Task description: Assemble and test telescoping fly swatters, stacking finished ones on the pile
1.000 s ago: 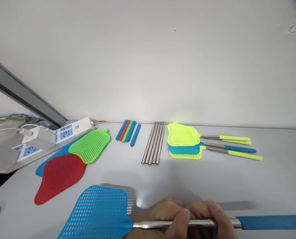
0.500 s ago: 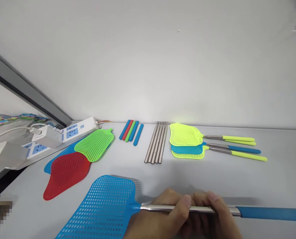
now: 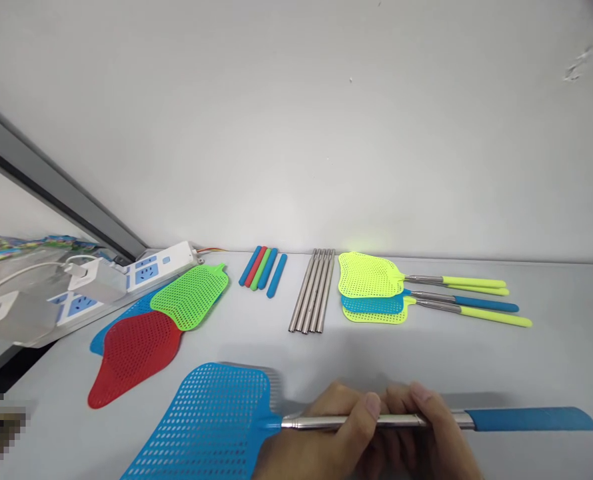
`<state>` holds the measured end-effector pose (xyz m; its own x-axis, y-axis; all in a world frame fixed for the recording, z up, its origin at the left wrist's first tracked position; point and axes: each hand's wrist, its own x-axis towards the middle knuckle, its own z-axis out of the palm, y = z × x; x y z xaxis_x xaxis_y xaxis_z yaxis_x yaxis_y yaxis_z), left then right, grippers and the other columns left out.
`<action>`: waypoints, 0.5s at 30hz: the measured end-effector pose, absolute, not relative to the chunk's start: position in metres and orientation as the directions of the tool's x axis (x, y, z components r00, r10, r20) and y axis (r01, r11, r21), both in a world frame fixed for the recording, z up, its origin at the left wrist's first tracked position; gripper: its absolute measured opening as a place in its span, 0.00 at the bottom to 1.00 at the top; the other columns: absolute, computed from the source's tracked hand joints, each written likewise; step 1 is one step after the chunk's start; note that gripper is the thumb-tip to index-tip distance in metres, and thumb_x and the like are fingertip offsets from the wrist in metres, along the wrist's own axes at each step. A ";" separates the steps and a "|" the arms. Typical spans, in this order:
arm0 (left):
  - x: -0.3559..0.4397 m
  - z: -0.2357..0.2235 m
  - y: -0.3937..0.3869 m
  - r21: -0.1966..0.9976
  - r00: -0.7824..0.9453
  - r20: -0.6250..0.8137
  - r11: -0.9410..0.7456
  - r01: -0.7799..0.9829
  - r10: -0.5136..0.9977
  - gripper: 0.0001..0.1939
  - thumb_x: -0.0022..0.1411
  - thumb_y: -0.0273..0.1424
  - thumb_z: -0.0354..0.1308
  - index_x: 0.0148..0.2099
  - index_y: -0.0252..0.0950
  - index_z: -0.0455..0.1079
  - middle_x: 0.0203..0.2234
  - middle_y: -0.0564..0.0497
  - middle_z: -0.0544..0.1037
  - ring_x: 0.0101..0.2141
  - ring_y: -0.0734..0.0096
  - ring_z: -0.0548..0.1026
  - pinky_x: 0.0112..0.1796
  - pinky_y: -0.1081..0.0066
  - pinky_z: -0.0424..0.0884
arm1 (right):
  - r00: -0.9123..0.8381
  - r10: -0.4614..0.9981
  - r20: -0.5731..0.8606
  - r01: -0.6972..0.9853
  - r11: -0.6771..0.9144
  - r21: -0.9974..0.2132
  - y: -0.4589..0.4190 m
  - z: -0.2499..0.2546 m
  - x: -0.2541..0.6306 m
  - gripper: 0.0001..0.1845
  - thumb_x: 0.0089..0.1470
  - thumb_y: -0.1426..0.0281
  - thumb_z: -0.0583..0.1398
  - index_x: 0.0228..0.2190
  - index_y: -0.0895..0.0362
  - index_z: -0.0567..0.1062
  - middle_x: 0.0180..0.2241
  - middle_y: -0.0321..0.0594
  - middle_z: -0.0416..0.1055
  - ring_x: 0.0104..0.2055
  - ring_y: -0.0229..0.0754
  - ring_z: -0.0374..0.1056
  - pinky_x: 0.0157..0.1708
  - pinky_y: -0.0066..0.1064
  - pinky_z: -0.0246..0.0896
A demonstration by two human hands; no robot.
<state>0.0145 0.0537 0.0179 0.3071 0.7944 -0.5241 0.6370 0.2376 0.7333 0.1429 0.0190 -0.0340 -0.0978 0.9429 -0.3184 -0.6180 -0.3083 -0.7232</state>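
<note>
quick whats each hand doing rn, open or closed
left hand: closed, holding the steel shaft of a blue fly swatter
right hand: closed on the same shaft

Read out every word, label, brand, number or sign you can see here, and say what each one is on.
No readable text anywhere.
The white power strip with blue socket faces shows no legible marks.
Any print on the white plug-in charger is too small or blurred to read.
The blue plastic fly swatter shows no lettering.
</note>
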 end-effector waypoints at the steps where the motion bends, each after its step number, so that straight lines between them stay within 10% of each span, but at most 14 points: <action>1: 0.015 0.021 0.053 0.731 0.296 -0.526 0.245 0.637 0.797 0.17 0.53 0.46 0.45 0.28 0.42 0.67 0.23 0.55 0.71 0.24 0.73 0.65 0.24 0.73 0.53 | -0.087 0.941 -0.328 -0.618 -0.309 -0.723 0.019 -0.034 0.143 0.25 0.46 0.54 0.47 0.08 0.56 0.56 0.09 0.33 0.50 0.15 0.36 0.52 0.17 0.28 0.48; 7: 0.020 0.036 0.058 0.586 0.224 -0.661 0.307 0.750 0.716 0.17 0.54 0.45 0.43 0.32 0.45 0.69 0.30 0.56 0.72 0.29 0.70 0.67 0.30 0.72 0.56 | -0.035 0.921 -0.387 -0.614 -0.326 -0.719 0.019 -0.034 0.144 0.24 0.45 0.54 0.49 0.09 0.55 0.57 0.10 0.34 0.51 0.16 0.36 0.51 0.20 0.30 0.52; 15: 0.016 0.036 0.057 0.682 0.284 -0.630 0.341 0.647 0.723 0.17 0.53 0.47 0.45 0.31 0.42 0.68 0.26 0.54 0.71 0.26 0.72 0.66 0.26 0.74 0.56 | -0.042 0.918 -0.394 -0.589 -0.341 -0.733 0.018 -0.043 0.148 0.25 0.45 0.52 0.49 0.08 0.56 0.58 0.09 0.35 0.52 0.15 0.37 0.52 0.20 0.31 0.52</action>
<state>0.0163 0.0569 0.0356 0.2837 0.7228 -0.6302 0.6469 0.3408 0.6822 0.1479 0.0176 -0.0425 -0.0416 0.9184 -0.3935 -0.5893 -0.3406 -0.7326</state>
